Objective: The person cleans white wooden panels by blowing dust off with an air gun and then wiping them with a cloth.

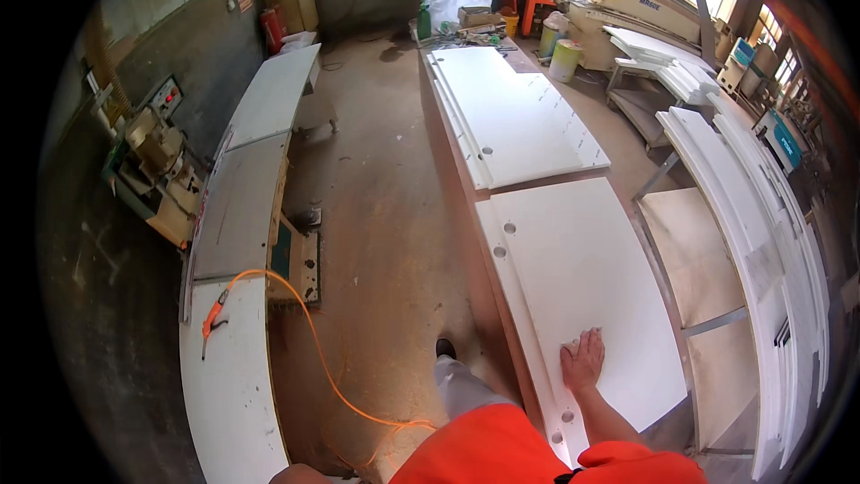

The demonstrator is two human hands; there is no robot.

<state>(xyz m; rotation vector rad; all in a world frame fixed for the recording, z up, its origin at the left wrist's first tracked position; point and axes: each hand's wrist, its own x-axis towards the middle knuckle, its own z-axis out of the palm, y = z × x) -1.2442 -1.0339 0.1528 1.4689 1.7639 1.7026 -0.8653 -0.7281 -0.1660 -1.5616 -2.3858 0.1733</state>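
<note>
My right hand (583, 360) lies palm down on a white panel (582, 260), its fingers stretched out and holding nothing I can make out. This panel rests on another white board whose left edge sticks out beneath it. Round holes (510, 228) run along that left side. Farther off, a second white panel (528, 116) with dark marks along its edges lies on the same long bench. Of my left arm only a bit of skin shows at the lower edge; the left hand itself is out of view.
An orange air blow gun (213, 315) sits on the left bench (235, 376), its orange hose (309, 314) looping down to the floor near my leg. Stacked white boards (735, 206) fill a rack on the right. A machine (157, 157) stands by the left wall.
</note>
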